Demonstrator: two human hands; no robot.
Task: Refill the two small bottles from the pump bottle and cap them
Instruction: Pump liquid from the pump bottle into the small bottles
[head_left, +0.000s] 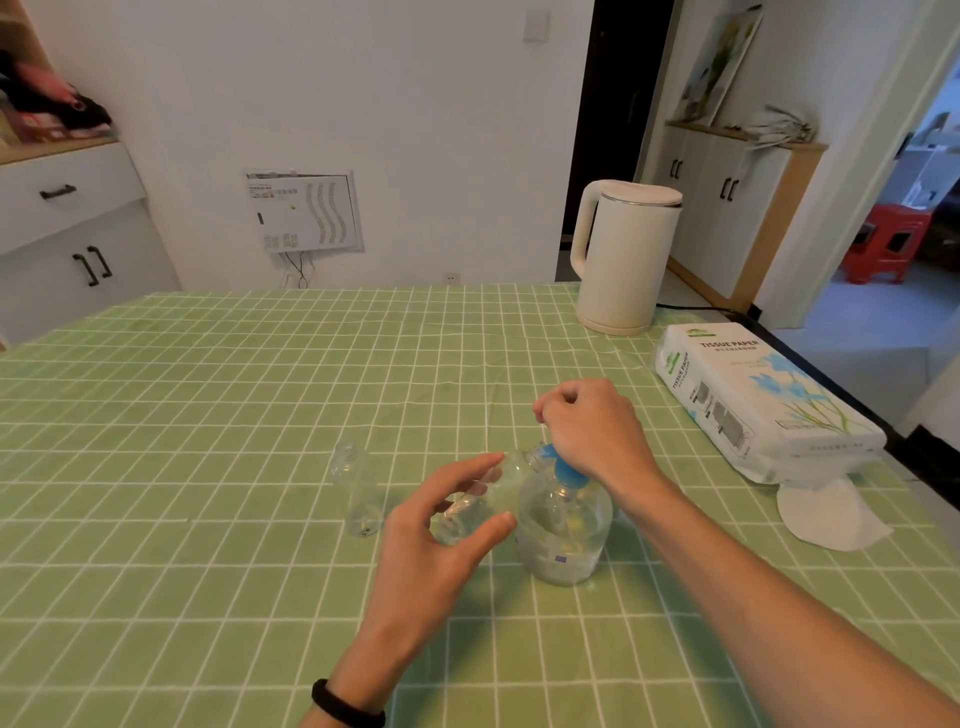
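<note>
An uncapped small clear plastic bottle (358, 491) stands waiting on the green checked tablecloth (208, 415). The left hand (441, 535) pinches the second small clear bottle (498, 483), tilted, with its mouth at the nozzle. The right hand (592, 426), fingers curled, bears on the blue pump head (563, 470) of the clear round pump bottle (563, 530). This looks like filling the first bottle. Next it needs steady strokes with the mouth kept aligned.

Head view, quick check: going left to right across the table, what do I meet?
First the standing small bottle → tilted small bottle held in the left hand → pump bottle → tissue pack. The kettle is left out: farther back, it overlaps the pump bottle sideways.
</note>
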